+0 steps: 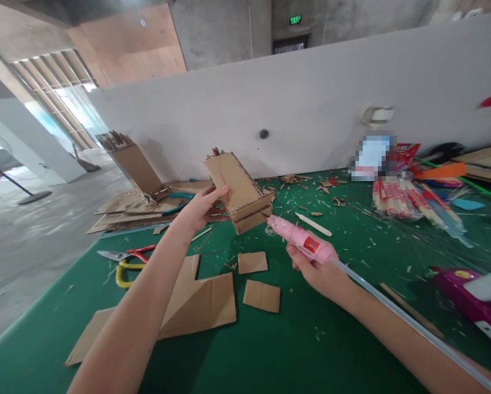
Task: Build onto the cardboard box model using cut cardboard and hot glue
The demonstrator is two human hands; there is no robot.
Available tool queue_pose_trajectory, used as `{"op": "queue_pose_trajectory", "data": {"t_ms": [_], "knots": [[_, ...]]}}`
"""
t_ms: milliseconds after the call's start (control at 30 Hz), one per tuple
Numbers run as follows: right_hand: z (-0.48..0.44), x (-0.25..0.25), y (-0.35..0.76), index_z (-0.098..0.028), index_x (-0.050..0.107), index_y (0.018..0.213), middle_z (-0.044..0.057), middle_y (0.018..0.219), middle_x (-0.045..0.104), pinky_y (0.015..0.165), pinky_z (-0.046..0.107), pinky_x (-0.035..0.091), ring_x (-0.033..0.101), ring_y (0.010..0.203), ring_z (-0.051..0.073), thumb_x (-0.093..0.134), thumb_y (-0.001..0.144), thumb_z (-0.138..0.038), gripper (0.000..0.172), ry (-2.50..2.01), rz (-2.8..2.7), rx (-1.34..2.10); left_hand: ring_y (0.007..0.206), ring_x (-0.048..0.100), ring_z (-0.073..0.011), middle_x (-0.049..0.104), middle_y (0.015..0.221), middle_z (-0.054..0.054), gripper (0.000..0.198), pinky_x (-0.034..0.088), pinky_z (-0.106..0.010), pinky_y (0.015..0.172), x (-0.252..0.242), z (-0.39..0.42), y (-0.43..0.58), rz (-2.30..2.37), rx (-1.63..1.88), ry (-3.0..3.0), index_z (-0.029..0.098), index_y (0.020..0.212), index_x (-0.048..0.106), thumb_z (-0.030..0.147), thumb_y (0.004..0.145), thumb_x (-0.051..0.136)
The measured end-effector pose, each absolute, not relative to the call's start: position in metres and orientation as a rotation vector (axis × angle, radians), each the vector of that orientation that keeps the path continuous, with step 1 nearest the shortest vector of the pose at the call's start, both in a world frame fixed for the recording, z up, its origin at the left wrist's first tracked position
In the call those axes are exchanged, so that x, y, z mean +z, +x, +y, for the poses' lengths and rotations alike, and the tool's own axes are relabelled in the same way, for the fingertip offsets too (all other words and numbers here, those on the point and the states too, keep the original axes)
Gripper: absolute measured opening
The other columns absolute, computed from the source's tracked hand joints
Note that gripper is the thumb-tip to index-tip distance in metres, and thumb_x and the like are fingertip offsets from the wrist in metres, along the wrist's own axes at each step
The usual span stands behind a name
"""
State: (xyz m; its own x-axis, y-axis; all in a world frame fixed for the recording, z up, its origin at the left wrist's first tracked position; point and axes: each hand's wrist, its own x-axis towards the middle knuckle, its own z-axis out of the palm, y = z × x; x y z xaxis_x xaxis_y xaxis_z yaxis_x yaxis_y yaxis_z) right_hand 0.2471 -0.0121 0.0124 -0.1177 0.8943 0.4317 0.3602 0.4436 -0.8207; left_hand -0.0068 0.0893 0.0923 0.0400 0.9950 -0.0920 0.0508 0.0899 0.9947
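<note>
My left hand [206, 207] grips a small cardboard box [239, 183] by its left side and holds it tilted over the table. A thin red line runs down the face of the box, and layered edges show at its lower end. In my right hand [315, 271] is a pink hot glue gun [297, 234], its tip close to the lower right corner of the box; whether they touch I cannot tell. A long clear glue stick [376, 293] trails from the back of the gun. Two small cardboard pieces [262, 296] lie on the table below the box.
Scissors [126, 268] with red and yellow handles and larger cut cardboard [212, 298] lie at left. Behind them, another cardboard structure [134, 169] stands on stacked sheets. Packaged sticks [397, 200], a blurred phone-like panel [372, 157] and a magenta device [467, 301] are at right.
</note>
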Motion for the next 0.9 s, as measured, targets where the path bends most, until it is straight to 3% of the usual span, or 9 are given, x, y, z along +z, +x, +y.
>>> {"op": "queue_pose_trajectory", "data": {"t_ms": [233,633,900], "knots": [[-0.018,0.013,0.243,-0.020,0.052,0.078,0.000,0.071,0.058,0.054,0.025,0.043,0.054,0.060,0.012,0.054,0.085,-0.034,0.016,-1.033,-1.877,0.592,0.055,0.061,-0.0130,0.066,0.086,-0.005,0.045,0.059,-0.034,0.059,0.093,0.080,0.007,1.282,1.039,1.221,0.021,0.110,0.058,0.041,0.072,0.071],[-0.017,0.014,0.241,-0.021,0.045,0.073,-0.002,0.066,0.050,0.047,0.023,0.038,0.049,0.054,0.011,0.055,0.085,-0.037,0.022,-1.075,-1.898,0.635,0.059,0.062,-0.0135,0.064,0.109,-0.011,0.049,0.058,-0.033,0.056,0.092,0.075,0.016,1.353,1.030,1.282,0.020,0.116,0.056,0.043,0.075,0.068],[-0.017,0.018,0.241,-0.021,0.045,0.071,-0.001,0.066,0.051,0.050,0.024,0.038,0.049,0.056,0.012,0.056,0.084,-0.036,0.022,-1.095,-1.907,0.631,0.061,0.064,-0.0142,0.065,0.111,-0.012,0.048,0.058,-0.031,0.054,0.093,0.074,0.018,1.363,1.035,1.294,0.020,0.116,0.056,0.042,0.075,0.068]]}}
